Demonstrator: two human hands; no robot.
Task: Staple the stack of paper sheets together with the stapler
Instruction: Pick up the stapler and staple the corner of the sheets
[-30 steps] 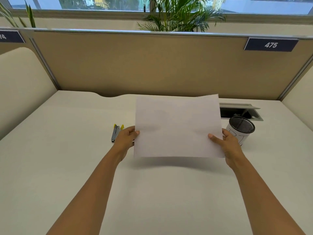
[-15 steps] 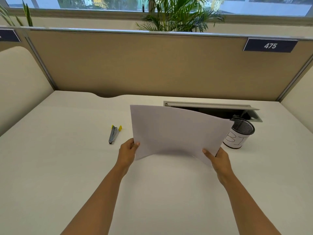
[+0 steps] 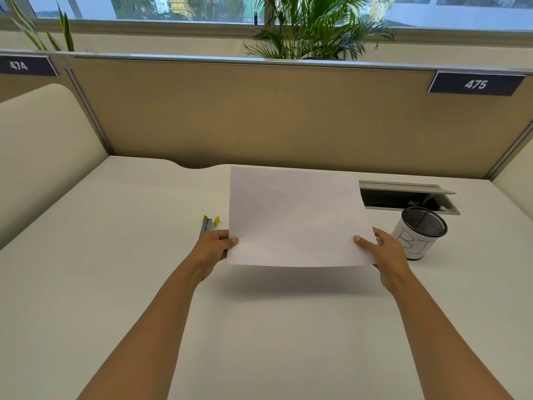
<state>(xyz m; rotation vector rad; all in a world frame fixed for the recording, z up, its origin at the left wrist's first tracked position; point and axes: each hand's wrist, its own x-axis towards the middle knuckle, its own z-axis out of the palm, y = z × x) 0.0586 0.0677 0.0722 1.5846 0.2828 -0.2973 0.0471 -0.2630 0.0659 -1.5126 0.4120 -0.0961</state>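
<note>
Paper sheets (image 3: 297, 217), white and blank on the face turned to the camera, hung in the air above the white desk (image 3: 115, 284), held between both hands and casting a soft shadow on the surface below their near edge. The left hand (image 3: 215, 245) pinched the lower left corner, thumb lying on the front face and the other fingers curled behind, closed firmly on the stack. The right hand (image 3: 385, 255) gripped the lower right corner the same way, thumb on top and fingers out of sight at the back. How many sheets made up the stack could not be told, since only the top one showed. The stapler (image 3: 208, 225), grey metal with yellow tips, lay flat on the desk just beyond the left hand, its near end hidden by the knuckles, untouched. To the right, near the right hand, stood a black mesh pen cup (image 3: 419, 236) wrapped in white paper with marker strokes on it. Behind the cup a cable hatch (image 3: 403, 197) in the desk stood open, its left part covered by the sheets. A tan partition (image 3: 259, 116) closed off the far side of the desk, carrying a dark plate marked 475 (image 3: 476, 84).
</note>
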